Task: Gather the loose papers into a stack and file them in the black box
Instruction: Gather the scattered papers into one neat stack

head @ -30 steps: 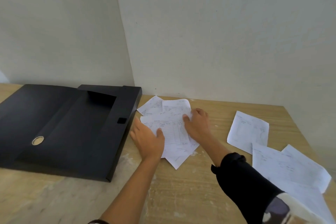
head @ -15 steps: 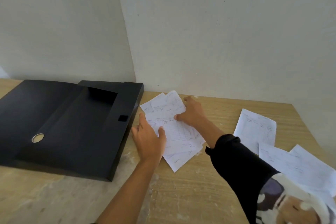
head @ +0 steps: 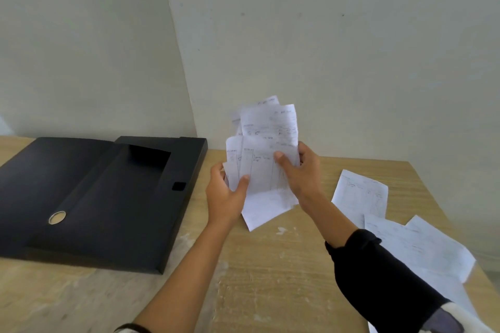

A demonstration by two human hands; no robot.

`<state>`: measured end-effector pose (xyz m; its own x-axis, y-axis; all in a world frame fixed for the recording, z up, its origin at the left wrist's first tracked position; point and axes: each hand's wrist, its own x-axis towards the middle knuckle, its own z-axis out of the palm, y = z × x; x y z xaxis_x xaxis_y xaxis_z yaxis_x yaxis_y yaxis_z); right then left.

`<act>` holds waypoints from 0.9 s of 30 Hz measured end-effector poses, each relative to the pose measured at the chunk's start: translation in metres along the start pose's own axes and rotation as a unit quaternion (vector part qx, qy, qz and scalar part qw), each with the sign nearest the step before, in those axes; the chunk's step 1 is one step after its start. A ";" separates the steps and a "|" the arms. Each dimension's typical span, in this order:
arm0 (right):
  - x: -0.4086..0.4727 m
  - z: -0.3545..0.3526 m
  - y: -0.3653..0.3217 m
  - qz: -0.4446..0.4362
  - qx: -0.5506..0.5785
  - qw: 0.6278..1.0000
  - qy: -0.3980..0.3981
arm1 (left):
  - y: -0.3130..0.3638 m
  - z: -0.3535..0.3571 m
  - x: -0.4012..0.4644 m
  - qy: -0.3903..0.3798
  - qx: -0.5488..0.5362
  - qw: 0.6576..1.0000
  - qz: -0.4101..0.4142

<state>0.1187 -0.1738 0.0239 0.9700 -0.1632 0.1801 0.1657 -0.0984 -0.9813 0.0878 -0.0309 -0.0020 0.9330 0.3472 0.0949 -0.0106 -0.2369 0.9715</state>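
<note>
1. a loose bundle of white printed paper sheets [head: 263, 159] is held up off the light wooden table [head: 270, 278], fanned and uneven, its top edges against the pale wall [head: 351, 48].
2. the left hand [head: 226, 193] grips the bundle's lower left edge, thumb pressed on the front of the sheets and fingers curled behind.
3. the right hand [head: 301, 173] holds the bundle's right side, thumb on the front and fingers wrapped around the back edge; its forearm wears a black sleeve [head: 378, 278].
4. the flat black rectangular file box [head: 102, 197] lies on the table to the left of the hands, apart from the bundle, with a small round metal-rimmed hole [head: 57, 217] near its front.
5. more white sheets [head: 361, 194] lie flat on the table to the right, with an overlapping pair [head: 422, 246] nearer the right edge, partly behind the sleeve.
</note>
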 end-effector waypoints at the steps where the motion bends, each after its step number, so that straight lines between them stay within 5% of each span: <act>1: -0.001 -0.003 -0.005 -0.011 0.013 1.000 0.014 | 0.008 0.000 0.000 -0.012 -0.016 1.000 0.016; 8: -0.028 -0.026 0.001 -0.072 0.035 0.997 0.004 | 0.018 0.012 -0.013 -0.027 -0.028 0.997 0.064; 14: -0.040 -0.033 0.017 0.029 0.117 0.992 -0.036 | 0.010 0.014 -0.012 -0.104 0.003 0.994 0.043; 22: -0.022 -0.035 0.020 0.046 0.134 0.987 -0.075 | 0.026 0.012 0.016 -0.243 0.038 0.965 -0.094; 27: -0.016 -0.047 0.024 0.022 0.102 0.990 -0.095 | 0.030 0.010 0.023 -0.282 -0.023 0.959 -0.033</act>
<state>0.0988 -0.2195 0.0002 0.9900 0.0258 0.1389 0.1354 0.1083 -0.9849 0.1125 -0.0390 0.0270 0.9783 -0.1879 -0.0874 0.0518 -0.1867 0.9810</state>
